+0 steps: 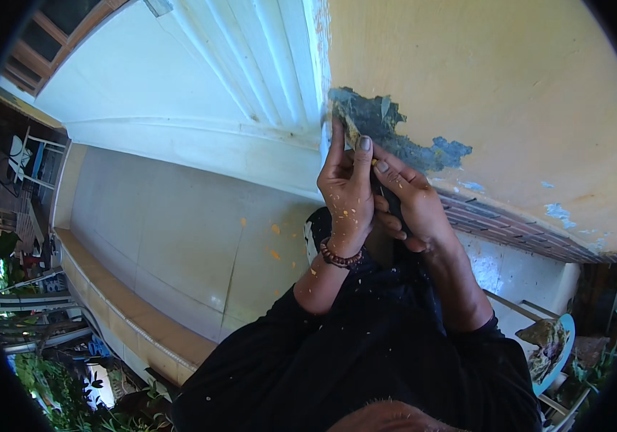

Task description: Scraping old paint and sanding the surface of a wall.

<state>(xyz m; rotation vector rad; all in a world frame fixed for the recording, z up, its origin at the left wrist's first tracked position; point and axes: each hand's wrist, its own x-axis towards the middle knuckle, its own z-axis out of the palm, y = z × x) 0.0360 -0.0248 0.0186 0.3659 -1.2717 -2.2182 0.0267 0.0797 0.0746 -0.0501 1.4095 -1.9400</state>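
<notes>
My right hand (415, 205) is wrapped round the dark handle (393, 207) of what looks like a scraper, with a small yellow part by the thumb. Most of its blade is hidden by my fingers. My left hand (348, 191), a beaded bracelet (341, 253) on its wrist, closes round the front of the tool, thumb and fingers pointing at the wall. Both hands are at the lower corner of a yellow painted wall (481, 79), against a bare grey patch (385, 115) with ragged paint edges. Paint flakes cling to my left hand, and orange chips (275, 253) show over the floor.
A white ribbed panel (251, 65) meets the yellow wall at the corner. Dark red tiles (510, 223) run along the wall's foot. Below lies the pale tiled floor (172, 230), edged by a tan ledge (136, 324). A blue-green chair (564, 345) with a stained cloth stands at right.
</notes>
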